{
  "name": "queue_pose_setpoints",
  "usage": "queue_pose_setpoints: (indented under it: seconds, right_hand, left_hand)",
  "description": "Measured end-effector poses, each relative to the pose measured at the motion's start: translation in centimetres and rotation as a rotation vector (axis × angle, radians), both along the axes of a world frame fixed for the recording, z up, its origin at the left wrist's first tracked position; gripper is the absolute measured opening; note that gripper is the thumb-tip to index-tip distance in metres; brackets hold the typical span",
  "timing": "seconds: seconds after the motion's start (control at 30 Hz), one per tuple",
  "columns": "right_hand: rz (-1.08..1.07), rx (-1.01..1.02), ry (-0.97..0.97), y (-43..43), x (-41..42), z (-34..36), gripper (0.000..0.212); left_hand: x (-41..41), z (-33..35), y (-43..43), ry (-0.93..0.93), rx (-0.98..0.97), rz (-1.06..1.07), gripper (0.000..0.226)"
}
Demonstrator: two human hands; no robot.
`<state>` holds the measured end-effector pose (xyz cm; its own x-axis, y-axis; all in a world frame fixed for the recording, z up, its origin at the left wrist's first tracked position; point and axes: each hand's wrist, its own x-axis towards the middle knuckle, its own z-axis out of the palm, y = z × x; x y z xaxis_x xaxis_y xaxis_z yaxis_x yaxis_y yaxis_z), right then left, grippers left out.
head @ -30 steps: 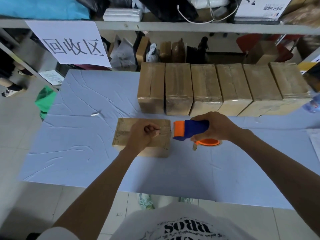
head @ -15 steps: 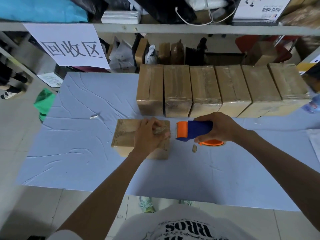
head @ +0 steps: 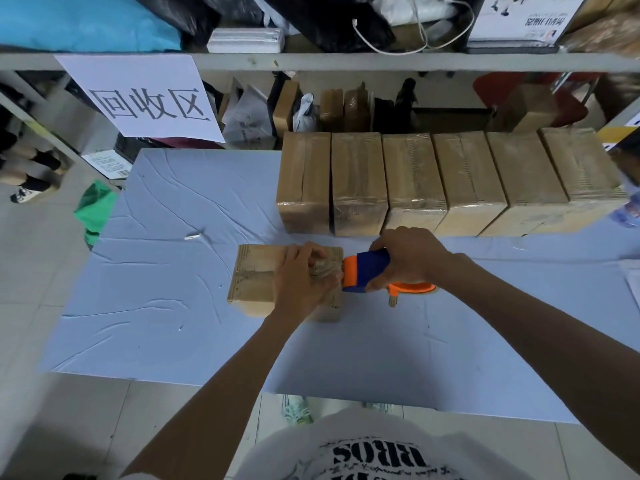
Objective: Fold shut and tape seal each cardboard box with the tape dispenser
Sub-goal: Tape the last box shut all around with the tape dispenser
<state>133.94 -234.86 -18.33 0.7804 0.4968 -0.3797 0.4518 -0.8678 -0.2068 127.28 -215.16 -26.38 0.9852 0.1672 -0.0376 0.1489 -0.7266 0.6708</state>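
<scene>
A small cardboard box (head: 254, 280) lies on the blue-covered table (head: 166, 317), flaps folded shut. My left hand (head: 303, 278) rests on its right end, fingers curled round a crumpled end of tape (head: 322, 268). My right hand (head: 410, 258) grips the blue and orange tape dispenser (head: 365, 271). The dispenser's orange front touches the box's right edge, right beside my left fingers. The orange roll holder (head: 414, 288) shows under my right wrist.
Several taped boxes (head: 415, 181) stand side by side along the table's back right. Behind them is a shelf with bags, boxes and a paper sign (head: 145, 98). A white scrap (head: 193, 236) and a tape scrap (head: 393, 301) lie on the cloth. A bottle (head: 630, 213) sits at the right edge.
My left hand went from a raised fist to lying over the box's right end. The dispenser slid left until it met the box's right edge.
</scene>
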Motion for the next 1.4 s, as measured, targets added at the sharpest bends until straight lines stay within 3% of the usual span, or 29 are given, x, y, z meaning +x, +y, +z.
queue_pose_setpoints:
  seconds: [0.13,0.27,0.4,0.57,0.87,1.0,1.17,1.23,1.3,1.33,1.4]
  right_hand:
    - [0.003,-0.059,-0.071,0.6,-0.5,-0.2,0.056]
    - [0.076,-0.262,-0.178,0.2,-2.4,-2.4,0.041]
    - [-0.070,-0.155,-0.146,-1.1,-3.2,-3.6,0.046]
    - [-0.168,-0.080,-0.255,-2.9,-3.6,-5.6,0.063]
    - [-0.240,0.156,-0.309,-3.9,-5.8,-9.1,0.061]
    - [-0.233,0.166,-0.266,-2.9,-6.0,-10.5,0.076]
    - [-0.252,0.176,-0.247,-1.9,-5.8,-11.8,0.094]
    - [-0.221,0.244,-0.189,-1.5,-6.0,-11.8,0.085]
    - [-0.220,0.320,-0.046,-1.6,-6.2,-11.1,0.060]
    - [-0.229,0.346,-0.034,-1.5,-6.2,-11.1,0.058]
    - [-0.254,0.302,-0.231,-0.9,-5.9,-11.7,0.056]
  left_hand:
    - [0.5,0.1,0.1,0.067,0.041,-0.050,0.068]
    - [0.3,0.4,0.1,0.122,0.007,-0.052,0.058]
    - [0.5,0.6,-0.3,0.122,0.124,-0.027,0.055]
    - [0.8,1.2,-2.1,0.160,0.222,0.088,0.057]
    - [1.2,0.8,-3.7,0.118,0.400,0.133,0.048]
    - [0.9,0.7,-4.0,0.118,0.487,0.108,0.044]
    - [0.8,1.6,-4.2,0.127,0.456,0.106,0.039]
    - [1.1,2.1,-3.6,0.176,0.381,0.088,0.035]
    - [1.5,3.2,-2.3,0.185,-0.013,0.103,0.035]
    - [1.4,3.8,-1.5,0.154,-0.228,0.119,0.036]
    - [0.9,4.8,0.5,0.037,-0.319,0.179,0.037]
